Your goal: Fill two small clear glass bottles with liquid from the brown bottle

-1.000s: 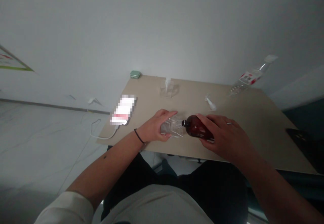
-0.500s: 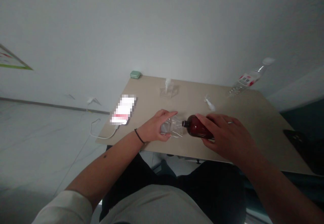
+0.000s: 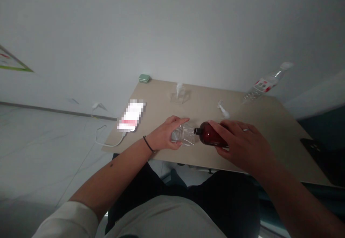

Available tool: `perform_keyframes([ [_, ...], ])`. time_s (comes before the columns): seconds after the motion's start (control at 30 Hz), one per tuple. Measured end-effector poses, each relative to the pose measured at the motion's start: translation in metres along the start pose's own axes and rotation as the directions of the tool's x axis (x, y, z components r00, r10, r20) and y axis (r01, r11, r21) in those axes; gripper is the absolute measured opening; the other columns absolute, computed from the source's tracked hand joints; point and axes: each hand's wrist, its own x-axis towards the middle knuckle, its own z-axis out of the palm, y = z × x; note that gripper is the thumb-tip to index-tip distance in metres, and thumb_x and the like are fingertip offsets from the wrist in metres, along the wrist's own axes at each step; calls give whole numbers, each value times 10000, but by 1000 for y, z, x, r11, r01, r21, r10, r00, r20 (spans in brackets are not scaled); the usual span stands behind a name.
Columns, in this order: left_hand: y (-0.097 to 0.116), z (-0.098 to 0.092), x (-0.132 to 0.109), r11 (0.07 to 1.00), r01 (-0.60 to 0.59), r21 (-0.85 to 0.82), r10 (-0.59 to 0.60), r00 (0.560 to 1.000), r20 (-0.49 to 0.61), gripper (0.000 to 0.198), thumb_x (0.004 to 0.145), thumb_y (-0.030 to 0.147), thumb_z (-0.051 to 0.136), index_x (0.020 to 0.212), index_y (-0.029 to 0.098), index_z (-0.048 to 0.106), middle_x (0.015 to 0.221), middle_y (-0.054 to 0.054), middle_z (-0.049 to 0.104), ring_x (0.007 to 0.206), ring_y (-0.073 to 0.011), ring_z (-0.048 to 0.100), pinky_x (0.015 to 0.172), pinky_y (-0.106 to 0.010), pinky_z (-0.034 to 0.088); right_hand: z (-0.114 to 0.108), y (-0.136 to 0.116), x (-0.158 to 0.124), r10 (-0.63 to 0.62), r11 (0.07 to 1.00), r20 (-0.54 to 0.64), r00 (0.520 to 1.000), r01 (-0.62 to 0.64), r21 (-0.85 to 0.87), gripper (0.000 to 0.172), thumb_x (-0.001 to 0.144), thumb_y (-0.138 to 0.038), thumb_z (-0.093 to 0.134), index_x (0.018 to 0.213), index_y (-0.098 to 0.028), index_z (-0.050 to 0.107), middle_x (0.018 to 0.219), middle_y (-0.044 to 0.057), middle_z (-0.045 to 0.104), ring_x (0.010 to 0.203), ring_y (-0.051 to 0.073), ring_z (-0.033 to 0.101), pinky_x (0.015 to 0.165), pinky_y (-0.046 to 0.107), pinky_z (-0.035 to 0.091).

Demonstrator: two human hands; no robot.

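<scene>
My left hand (image 3: 168,134) is closed around a clear, angular container (image 3: 185,136), thumb on one side and fingers on the other. In my right hand (image 3: 238,141) is a dark red-brown bottle (image 3: 210,134), tipped onto its side with its uncapped black neck pointing left. The bottle's mouth lies right at the clear container's opening; I cannot tell whether they touch. Some clear liquid seems to show inside the container. Just beyond the bottle, a white nozzle-like piece (image 3: 223,110) lies on the table (image 3: 156,105).
A clear stand holding a white piece (image 3: 179,89) is at the table's back. A small green case (image 3: 144,78) sits at the back left corner, a phone (image 3: 132,115) with a white cable at left. At right are a clear plastic bottle (image 3: 262,84) and a dark phone (image 3: 318,155).
Both hands keep their hold and the bottle stays tipped at the container. Only a slight shift of the camera view shows.
</scene>
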Motion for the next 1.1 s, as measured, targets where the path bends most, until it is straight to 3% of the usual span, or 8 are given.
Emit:
perform_keyframes([
  [0.33, -1, 1, -1, 1000, -25, -3, 25, 999, -19, 901, 726, 333, 739, 1549, 221, 388, 1282, -126, 501, 1152, -318, 529, 1051, -535, 469, 11, -2, -4, 62, 992, 29, 998, -65, 108, 607, 863, -329, 676, 1444, -196, 558, 1252, 153, 699, 1039, 343, 685, 890, 463, 502],
  [0.47, -3, 1, 0, 1000, -29, -4, 29, 999, -41, 872, 720, 369, 762, 1508, 217, 423, 1279, -126, 531, 1157, -316, 539, 1052, -522, 470, 20, -3, -7, 139, 950, -6, 990, -132, 283, 673, 835, -336, 698, 1467, -190, 520, 1263, 173, 694, 1079, 367, 686, 899, 509, 549],
  [0.57, -4, 0, 0, 999, -47, -10, 46, 997, -64, 823, 724, 390, 775, 1456, 195, 455, 1275, -130, 549, 1175, -318, 549, 1064, -513, 463, 28, -2, -11, 271, 798, -24, 962, -210, 565, 751, 818, -354, 725, 1510, -251, 449, 1294, 156, 679, 1104, 353, 688, 892, 521, 581],
  [0.7, -3, 0, -2, 998, -63, -28, 60, 994, -92, 765, 725, 338, 776, 1406, 196, 456, 1261, -125, 555, 1152, -305, 571, 1035, -500, 481, 39, 4, -11, 435, 416, 13, 901, -213, 884, 771, 842, -338, 730, 1524, -297, 373, 1349, 144, 648, 1065, 316, 716, 847, 506, 612],
  [0.77, -3, 1, -2, 998, -48, -29, 45, 994, -103, 758, 713, 321, 778, 1389, 204, 454, 1260, -119, 552, 1141, -298, 576, 1018, -489, 492, 44, 9, -6, 508, 296, -1, 861, -174, 939, 757, 821, -325, 756, 1483, -307, 392, 1382, 138, 621, 1122, 320, 698, 893, 530, 601],
  [0.83, -3, 1, -2, 999, -23, -26, 20, 994, -108, 760, 697, 310, 782, 1375, 208, 455, 1257, -114, 551, 1134, -295, 580, 1002, -481, 501, 48, 15, 4, 562, 251, -31, 826, -135, 959, 750, 798, -323, 771, 1451, -327, 402, 1405, 125, 596, 1193, 331, 664, 942, 568, 579],
  [0.93, -3, 2, -2, 1000, 10, -24, -12, 993, -116, 750, 681, 300, 790, 1345, 199, 457, 1257, -119, 555, 1137, -303, 589, 992, -486, 505, 55, 23, 28, 583, 260, -69, 810, -105, 960, 769, 793, -350, 753, 1450, -324, 355, 1417, 129, 573, 1257, 347, 623, 967, 600, 558],
  [1.1, -3, 4, -3, 996, 93, -18, -94, 990, -104, 753, 651, 282, 812, 1302, 185, 445, 1235, -123, 573, 1107, -305, 604, 975, -480, 507, 76, 32, 77, 607, 255, -90, 789, -87, 963, 809, 730, -401, 769, 1368, -262, 292, 1375, 163, 575, 1175, 309, 663, 942, 519, 580],
])
